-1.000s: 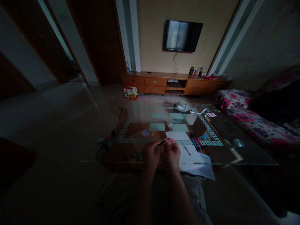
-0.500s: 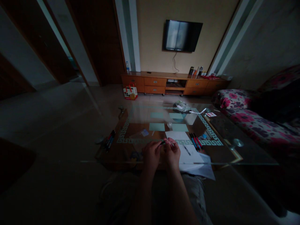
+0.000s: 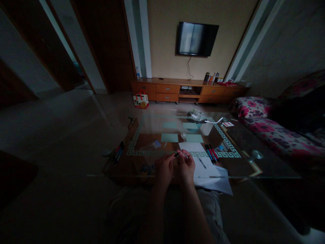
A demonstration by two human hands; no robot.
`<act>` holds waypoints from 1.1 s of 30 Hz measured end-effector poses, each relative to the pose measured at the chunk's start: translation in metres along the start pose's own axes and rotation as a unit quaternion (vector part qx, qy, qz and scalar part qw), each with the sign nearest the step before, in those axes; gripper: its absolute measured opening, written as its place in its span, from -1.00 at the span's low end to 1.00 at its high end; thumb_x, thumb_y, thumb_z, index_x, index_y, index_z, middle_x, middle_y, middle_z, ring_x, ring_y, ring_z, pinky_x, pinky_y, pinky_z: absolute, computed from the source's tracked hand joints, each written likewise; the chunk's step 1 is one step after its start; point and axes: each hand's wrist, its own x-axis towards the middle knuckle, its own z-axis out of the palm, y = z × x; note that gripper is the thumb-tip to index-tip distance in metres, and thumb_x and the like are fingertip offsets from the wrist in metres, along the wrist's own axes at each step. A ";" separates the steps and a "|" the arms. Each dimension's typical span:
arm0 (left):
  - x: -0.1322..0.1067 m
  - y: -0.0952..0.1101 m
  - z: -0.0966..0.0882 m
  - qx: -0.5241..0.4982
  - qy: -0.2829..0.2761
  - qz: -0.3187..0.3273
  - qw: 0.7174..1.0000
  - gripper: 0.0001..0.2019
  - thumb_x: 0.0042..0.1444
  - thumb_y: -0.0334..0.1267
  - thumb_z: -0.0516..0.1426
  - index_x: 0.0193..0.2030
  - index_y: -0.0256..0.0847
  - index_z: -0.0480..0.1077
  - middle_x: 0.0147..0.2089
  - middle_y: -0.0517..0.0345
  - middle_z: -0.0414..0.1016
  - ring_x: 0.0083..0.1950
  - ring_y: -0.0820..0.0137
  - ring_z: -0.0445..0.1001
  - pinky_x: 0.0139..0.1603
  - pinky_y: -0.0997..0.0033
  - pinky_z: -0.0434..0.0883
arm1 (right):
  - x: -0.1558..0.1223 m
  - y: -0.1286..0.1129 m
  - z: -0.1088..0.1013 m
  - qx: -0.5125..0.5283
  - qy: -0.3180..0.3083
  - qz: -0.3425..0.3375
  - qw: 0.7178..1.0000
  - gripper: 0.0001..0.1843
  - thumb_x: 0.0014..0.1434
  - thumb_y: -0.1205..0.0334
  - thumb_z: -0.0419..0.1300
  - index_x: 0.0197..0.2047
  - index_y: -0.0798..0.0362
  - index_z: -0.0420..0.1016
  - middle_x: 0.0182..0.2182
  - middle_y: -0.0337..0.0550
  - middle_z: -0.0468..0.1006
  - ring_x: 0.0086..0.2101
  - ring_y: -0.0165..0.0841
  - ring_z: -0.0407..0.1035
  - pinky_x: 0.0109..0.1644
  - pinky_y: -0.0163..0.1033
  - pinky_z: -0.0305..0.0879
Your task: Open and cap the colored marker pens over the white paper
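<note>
My left hand [image 3: 164, 166] and my right hand [image 3: 186, 166] are close together above the near edge of the glass table. Fingers of both are pinched around a thin, dark pen piece [image 3: 176, 154]; its exact form is mostly hidden. A thin pale bit shows by the right fingertips, too small to make out. Right of my hands, a single pen [image 3: 202, 163] lies on white paper [image 3: 207, 172]. Just beyond it, several red, blue and black pens [image 3: 212, 154] lie side by side. Another bunch of pens [image 3: 118, 153] rests at the table's left.
The glass table [image 3: 152, 126] carries a crumpled plastic bag [image 3: 197, 116], a small white round object [image 3: 183, 136], a clear packet [image 3: 156, 144] and a red-and-white card [image 3: 228, 124]. A flowered sofa [image 3: 269, 130] is to the right. Beyond stand a gift bag [image 3: 141, 101] and a low cabinet [image 3: 167, 88].
My hands stay almost in place, with only a slight shift of the fingers around the small piece. Things on the table have not moved.
</note>
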 end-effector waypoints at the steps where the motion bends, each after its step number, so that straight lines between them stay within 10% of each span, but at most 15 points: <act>1: 0.000 0.000 0.000 0.001 -0.002 0.002 1.000 -0.70 0.29 -0.31 0.04 0.10 -0.07 0.47 -0.03 0.03 0.56 -0.03 0.29 0.50 0.03 0.28 0.40 | 0.000 0.000 0.000 0.002 -0.001 0.000 1.000 -0.57 -0.03 0.08 0.38 -0.13 0.03 0.39 -0.18 -0.07 0.63 -0.28 -0.33 0.52 -0.22 -0.25 0.42; 14: -0.004 0.007 -0.001 0.024 -0.060 -0.008 0.998 -0.66 0.37 -0.24 -0.11 0.11 -0.10 0.40 0.02 0.00 0.54 0.01 0.27 0.49 0.04 0.30 0.39 | -0.001 -0.002 0.002 0.004 0.000 0.010 1.000 -0.56 -0.04 0.11 0.37 -0.12 0.03 0.38 -0.18 -0.07 0.63 -0.30 -0.32 0.53 -0.23 -0.24 0.44; 33: 0.000 0.004 0.001 0.007 0.033 0.022 0.999 -0.81 0.21 -0.39 0.11 -0.07 -0.14 0.46 -0.11 0.05 0.51 -0.06 0.29 0.46 0.02 0.27 0.37 | -0.001 -0.002 0.003 0.024 0.009 0.024 0.999 -0.51 -0.08 0.10 0.43 -0.12 0.02 0.37 -0.26 -0.18 0.62 -0.33 -0.37 0.50 -0.26 -0.29 0.41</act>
